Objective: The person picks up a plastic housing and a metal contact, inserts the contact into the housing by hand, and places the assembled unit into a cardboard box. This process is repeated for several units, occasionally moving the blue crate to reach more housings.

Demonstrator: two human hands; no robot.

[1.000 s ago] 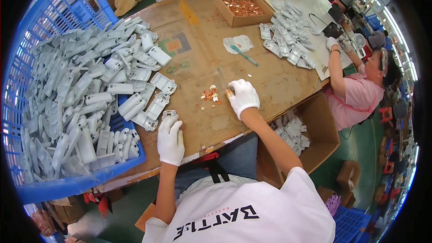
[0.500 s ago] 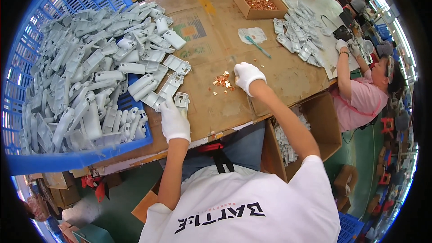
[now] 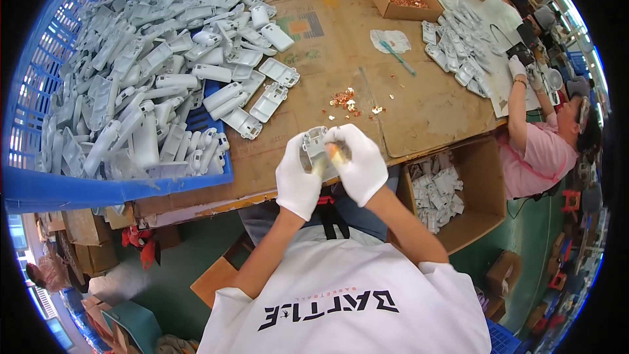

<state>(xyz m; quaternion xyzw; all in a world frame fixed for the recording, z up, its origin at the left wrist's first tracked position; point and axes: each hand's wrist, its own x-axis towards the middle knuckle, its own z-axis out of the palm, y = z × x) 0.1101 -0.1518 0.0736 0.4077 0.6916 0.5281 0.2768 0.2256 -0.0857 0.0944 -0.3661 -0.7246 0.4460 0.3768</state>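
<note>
Both my hands wear white gloves and meet in front of me at the table's near edge. My left hand is closed around a small light-grey plastic housing, held with its hollow side up. Fingers pinched, my right hand is at the housing's right side; its fingertips look yellowish orange, and whatever they pinch is too small to make out. Beyond the hands, a little heap of copper-coloured metal pieces lies on the cardboard-covered table. Several similar housings rest on the table to the left.
A blue plastic crate heaped with grey housings fills the left. At the far right are a carton of copper pieces, a pile of housings and a green pen. An open carton stands below the table edge; a co-worker sits right.
My left hand has lifted the housing from beside the crate and brought it nearer me. My right hand has come from beside the copper heap to meet it. The view has shifted slightly.
</note>
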